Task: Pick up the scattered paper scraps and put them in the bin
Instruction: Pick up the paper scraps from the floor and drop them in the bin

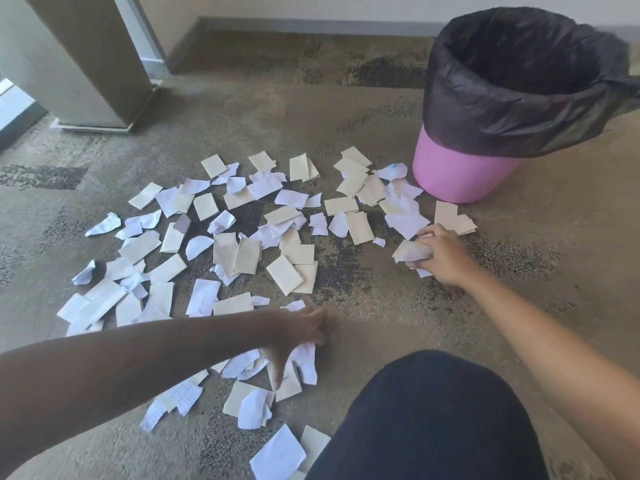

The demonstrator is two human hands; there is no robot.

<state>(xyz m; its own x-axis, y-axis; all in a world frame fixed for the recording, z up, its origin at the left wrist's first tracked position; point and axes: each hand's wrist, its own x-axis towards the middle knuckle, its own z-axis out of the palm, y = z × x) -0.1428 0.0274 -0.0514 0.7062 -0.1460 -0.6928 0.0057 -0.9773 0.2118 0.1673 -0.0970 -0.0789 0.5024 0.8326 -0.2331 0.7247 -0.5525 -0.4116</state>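
We see many paper scraps [242,244], white and beige, spread over the carpet [346,109] in front of us, and the pink bin [460,174] with its black liner [519,98] stands at the far right, just beside the nearest pieces. Our right hand [440,252] has its fingers curled around a small bundle of scraps [412,252], low over the floor and near the bin. Our left hand [304,332] is down among the closer scraps, fingers bent onto crumpled white paper [306,360]; it seems to pinch it, but the hand is in shadow and we cannot tell for sure. We judge that the task is at an early stage, because most scraps are still on the floor. The risk now is that loose pieces slip from the right bundle when it is lifted, because flat sheets slide on each other. Also the liner hangs over the rim and could catch a hand or tip the light bin.
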